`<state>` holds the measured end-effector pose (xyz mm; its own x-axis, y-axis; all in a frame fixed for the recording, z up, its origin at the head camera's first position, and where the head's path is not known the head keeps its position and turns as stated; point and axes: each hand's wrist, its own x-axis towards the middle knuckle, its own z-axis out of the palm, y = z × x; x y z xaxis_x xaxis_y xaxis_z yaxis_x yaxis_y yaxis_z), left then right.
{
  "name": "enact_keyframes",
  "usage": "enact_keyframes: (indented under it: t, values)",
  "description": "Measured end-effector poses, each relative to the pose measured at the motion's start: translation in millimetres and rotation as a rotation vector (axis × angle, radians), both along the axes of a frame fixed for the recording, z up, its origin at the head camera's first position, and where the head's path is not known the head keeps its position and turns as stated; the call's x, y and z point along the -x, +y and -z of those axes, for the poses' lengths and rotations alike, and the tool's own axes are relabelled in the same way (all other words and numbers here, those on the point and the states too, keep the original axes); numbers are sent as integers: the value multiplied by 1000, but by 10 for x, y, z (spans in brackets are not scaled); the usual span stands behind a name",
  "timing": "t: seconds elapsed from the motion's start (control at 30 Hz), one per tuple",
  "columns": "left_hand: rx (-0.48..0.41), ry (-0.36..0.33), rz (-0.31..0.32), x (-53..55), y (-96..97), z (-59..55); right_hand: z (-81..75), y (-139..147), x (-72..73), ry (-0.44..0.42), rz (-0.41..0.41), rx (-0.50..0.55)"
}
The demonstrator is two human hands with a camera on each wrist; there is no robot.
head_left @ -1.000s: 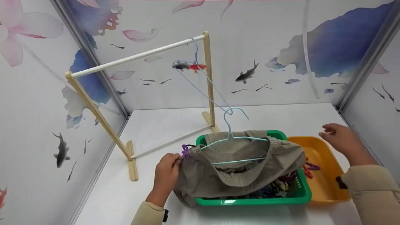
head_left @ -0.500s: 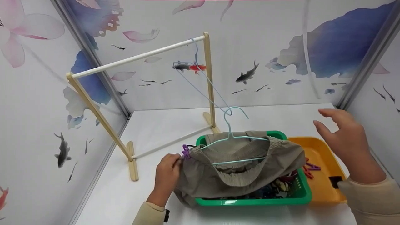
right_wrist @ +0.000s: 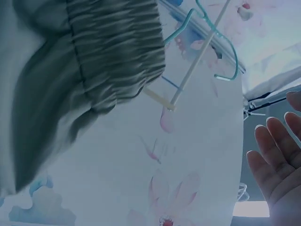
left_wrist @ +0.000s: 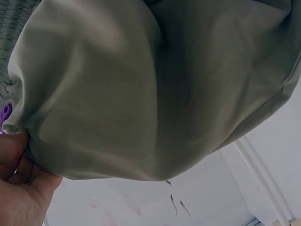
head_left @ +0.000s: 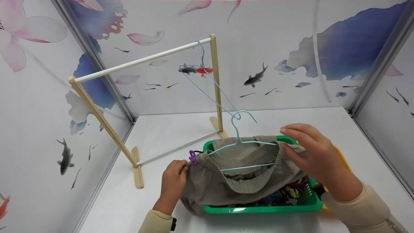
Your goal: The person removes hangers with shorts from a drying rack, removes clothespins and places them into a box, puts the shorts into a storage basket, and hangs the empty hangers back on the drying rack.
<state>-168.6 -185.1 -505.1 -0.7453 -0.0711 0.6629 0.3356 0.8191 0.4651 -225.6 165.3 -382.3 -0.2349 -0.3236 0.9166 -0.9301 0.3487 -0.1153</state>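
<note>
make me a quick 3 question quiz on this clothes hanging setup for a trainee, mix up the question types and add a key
1. Multiple choice: what colour is the clothespin at the waist of the grey-brown garment?
a) red
b) purple
c) yellow

2. True or false: the pale blue hanger hangs from the white top bar.

3. Short answer: which of the person's hands is pinching the garment?

Key
1. b, purple
2. True
3. The left hand
</note>
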Motion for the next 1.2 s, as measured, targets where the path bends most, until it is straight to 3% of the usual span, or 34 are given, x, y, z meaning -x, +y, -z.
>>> enact_keyframes:
  t: [0.17, 0.5, 0.63, 0.87, 1.03, 1.2]
  values:
    - [-8, -17, -5, 3, 4, 8, 4, -206, -55, 31, -88, -44]
    - [-9, -16, -5, 0, 10, 16, 5, -606, -118, 60, -178, -205]
    - [5, -18, -19, -1, 16, 9, 26, -767, -133, 81, -182, -259]
    - [4, -16, -29, 3, 24, -2, 76, -977, -179, 15, -190, -325]
    - [4, -8, -38, 13, 25, 7, 122, -1140, -172, 35, -203, -364]
    - [2, -42, -44, 6, 30, 0, 146, -1276, -151, 0, -192, -442]
